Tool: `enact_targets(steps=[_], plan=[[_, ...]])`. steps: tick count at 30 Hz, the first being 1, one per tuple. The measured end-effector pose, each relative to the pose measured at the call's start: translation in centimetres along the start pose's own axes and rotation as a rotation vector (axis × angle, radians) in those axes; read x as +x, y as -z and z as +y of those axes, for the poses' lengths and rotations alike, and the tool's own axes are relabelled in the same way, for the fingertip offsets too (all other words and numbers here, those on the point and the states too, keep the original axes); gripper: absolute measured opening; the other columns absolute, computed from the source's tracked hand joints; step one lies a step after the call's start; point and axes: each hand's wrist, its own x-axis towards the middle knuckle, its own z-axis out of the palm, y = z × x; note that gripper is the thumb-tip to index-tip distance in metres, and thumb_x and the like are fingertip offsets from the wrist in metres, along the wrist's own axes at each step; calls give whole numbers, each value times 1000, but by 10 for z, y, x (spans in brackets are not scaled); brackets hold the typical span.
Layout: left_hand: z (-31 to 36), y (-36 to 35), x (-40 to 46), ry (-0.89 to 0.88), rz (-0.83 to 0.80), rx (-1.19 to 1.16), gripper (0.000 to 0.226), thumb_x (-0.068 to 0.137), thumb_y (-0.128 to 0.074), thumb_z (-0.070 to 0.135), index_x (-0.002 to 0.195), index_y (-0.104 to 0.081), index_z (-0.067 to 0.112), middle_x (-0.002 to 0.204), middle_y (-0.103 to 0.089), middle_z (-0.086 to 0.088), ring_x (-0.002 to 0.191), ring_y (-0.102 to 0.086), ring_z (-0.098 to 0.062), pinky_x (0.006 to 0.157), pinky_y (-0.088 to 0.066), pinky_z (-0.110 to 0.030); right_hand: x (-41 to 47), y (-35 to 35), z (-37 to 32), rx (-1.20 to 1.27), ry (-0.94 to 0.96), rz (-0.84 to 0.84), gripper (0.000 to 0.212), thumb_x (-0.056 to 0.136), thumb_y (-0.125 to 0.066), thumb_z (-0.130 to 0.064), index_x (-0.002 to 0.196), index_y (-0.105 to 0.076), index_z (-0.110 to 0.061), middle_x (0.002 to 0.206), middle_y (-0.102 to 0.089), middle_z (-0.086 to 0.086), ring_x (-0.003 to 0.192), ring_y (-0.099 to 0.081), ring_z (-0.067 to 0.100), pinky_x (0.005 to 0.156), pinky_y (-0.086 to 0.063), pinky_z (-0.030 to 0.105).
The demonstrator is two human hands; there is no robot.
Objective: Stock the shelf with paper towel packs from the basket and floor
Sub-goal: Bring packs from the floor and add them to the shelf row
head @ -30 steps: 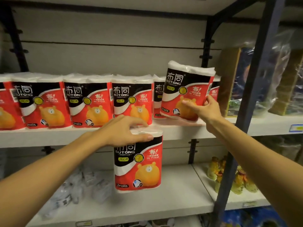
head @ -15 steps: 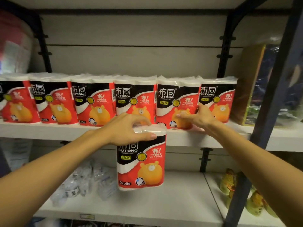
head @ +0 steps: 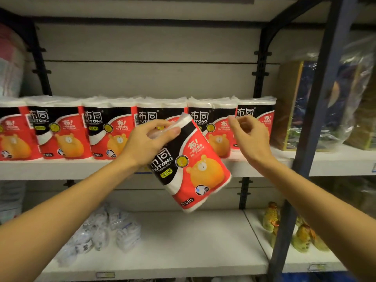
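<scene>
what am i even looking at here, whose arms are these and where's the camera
There is no machine: a person wears a wide-angle camera on the head, so you see their own two arms reaching forward. The left hand grips a tilted paper towel pack by its top, in front of the shelf. The right hand is beside it, fingers loosely curled, holding nothing. A row of matching packs stands upright on that shelf. On the shelf below lie small clear-wrapped items.
</scene>
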Motion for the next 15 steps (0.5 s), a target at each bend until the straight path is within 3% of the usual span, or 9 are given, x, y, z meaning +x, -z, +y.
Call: enact_targets(steps=[2,4,8,10,12,15], plan=[[6,-2,2,-4,13,-73,31,70,-77,44,92,-72,22,84,-75,3,77,-72,-13,66,-53,-26,-11,3,-14,38,13,-160,43,82,-60,-58,109,-58,-24,98,-64,-9,92,-64,9,73,-56,27],[9,-4,4,-15,-28,-87,28,71,-80,43,90,-73,24,86,-75,1,79,-72,-16,70,-55,-31,-21,5,-27,25,42,-312,71,71,-66,-61,130,-45,-29,111,-59,-9,99,-61,5,73,-50,20],[14,-16,6,-97,-153,55,45,64,-70,61,96,-73,30,99,-73,7,94,-69,-11,85,-55,-36,-34,-2,-40,-126,288,-472,117,56,-83,-58,149,-15,-36,143,-40,-2,126,-45,13,101,-41,28],[19,-24,3,-153,-194,150,43,63,-65,67,96,-68,40,101,-69,18,98,-63,2,87,-51,-26,-37,-4,-41,-246,336,-509,118,53,-83,-63,148,-15,-40,147,-39,1,131,-40,16,107,-38,34],[19,-30,2,-166,-213,166,42,61,-63,70,95,-64,46,101,-66,24,97,-61,8,83,-48,-20,-37,-3,-39,-356,330,-472,106,49,-75,-74,138,-30,-40,135,-50,0,122,-46,17,99,-45,41],[12,-36,4,-171,-250,138,48,63,-66,69,103,-66,43,106,-69,18,102,-62,1,92,-51,-32,-39,4,-35,-400,354,-365,89,48,-71,-77,121,-47,-33,118,-57,-6,108,-52,14,85,-50,41]])
